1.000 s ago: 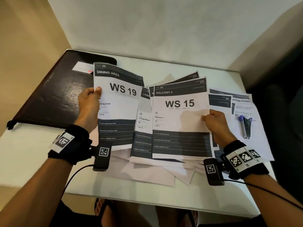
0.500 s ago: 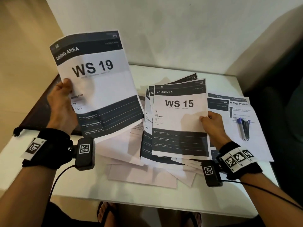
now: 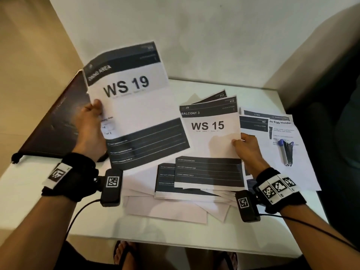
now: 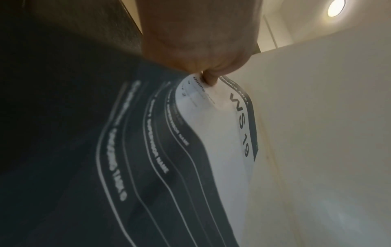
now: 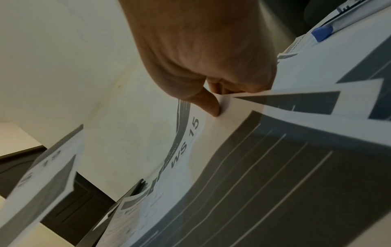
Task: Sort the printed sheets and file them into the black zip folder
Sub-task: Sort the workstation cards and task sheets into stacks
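Two sheets are held above the desk (image 3: 35,193). Left hand (image 3: 91,129) pinches the left edge of the WS 19 sheet (image 3: 134,106), thumb on its face, holding it raised and tilted left of the pile (image 3: 175,203). Right hand (image 3: 247,147) pinches the right edge of the WS 15 sheet (image 3: 208,137), thumb on top, over the pile. More sheets fan out beneath and behind WS 15. The folder (image 3: 56,121) lies closed on the desk, left of the pile, behind WS 19. Right of the pile, a pen (image 3: 283,152) rests on the Egg Holder sheet (image 3: 300,172).
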